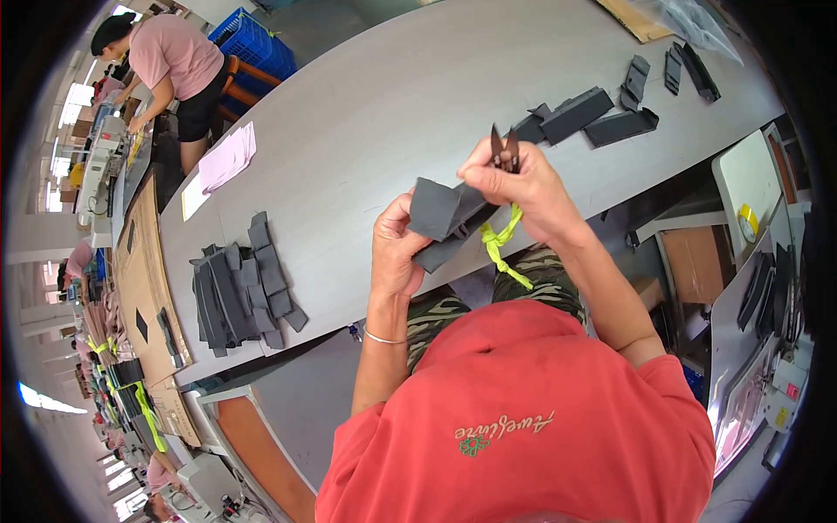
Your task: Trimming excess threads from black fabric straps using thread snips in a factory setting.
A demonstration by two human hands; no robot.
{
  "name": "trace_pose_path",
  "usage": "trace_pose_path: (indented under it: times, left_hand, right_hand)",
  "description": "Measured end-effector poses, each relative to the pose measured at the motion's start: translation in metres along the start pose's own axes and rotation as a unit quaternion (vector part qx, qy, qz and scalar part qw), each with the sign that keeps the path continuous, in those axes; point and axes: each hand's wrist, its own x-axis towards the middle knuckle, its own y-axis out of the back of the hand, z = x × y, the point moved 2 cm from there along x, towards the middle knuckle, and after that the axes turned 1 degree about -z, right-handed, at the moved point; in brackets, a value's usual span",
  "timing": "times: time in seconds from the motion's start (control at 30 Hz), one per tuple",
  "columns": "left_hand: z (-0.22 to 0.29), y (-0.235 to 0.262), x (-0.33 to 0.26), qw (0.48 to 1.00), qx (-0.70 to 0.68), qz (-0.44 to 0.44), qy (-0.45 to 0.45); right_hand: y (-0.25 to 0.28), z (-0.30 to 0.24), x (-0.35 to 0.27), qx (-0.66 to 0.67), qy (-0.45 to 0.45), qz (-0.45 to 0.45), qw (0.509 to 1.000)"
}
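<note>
My left hand (398, 248) is closed around a dark grey folded fabric piece (434, 209) above the table's near edge. Its upper flap stands up, and a lower part hangs below my fingers. In my right hand (534, 193) is a pair of small dark thread snips (504, 150), blades pointing up and apart at the tips. A yellow-green strip (499, 244) dangles below that hand, seemingly tied to the snips. My right thumb and forefinger come together close to the piece's far end; whether they also pinch it, I cannot tell.
A stack of similar grey pieces (240, 292) lies to the left on the grey table (349, 131). More grey pieces (577, 115) are strewn to the right. Pink sheets (228, 157) rest near the far left edge. Beyond, a person (179, 65) bends over a machine beside blue crates (253, 44).
</note>
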Motion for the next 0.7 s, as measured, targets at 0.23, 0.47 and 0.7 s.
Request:
trace_pose_path:
  times: [0.23,0.47,0.7]
  left_hand:
    - [0.016,-0.014,-0.005,1.000,-0.020,0.015,0.011]
    - [0.007,-0.002,-0.002,0.996,0.037,0.071,-0.041]
    - [0.014,-0.012,0.004,0.985,0.050,0.160,-0.046]
  right_hand:
    - [0.012,-0.003,0.008,-0.062,0.025,0.061,0.996]
    - [0.030,-0.008,0.012,-0.247,0.156,0.171,0.941]
    - [0.025,-0.007,-0.020,-0.331,0.126,0.077,0.932]
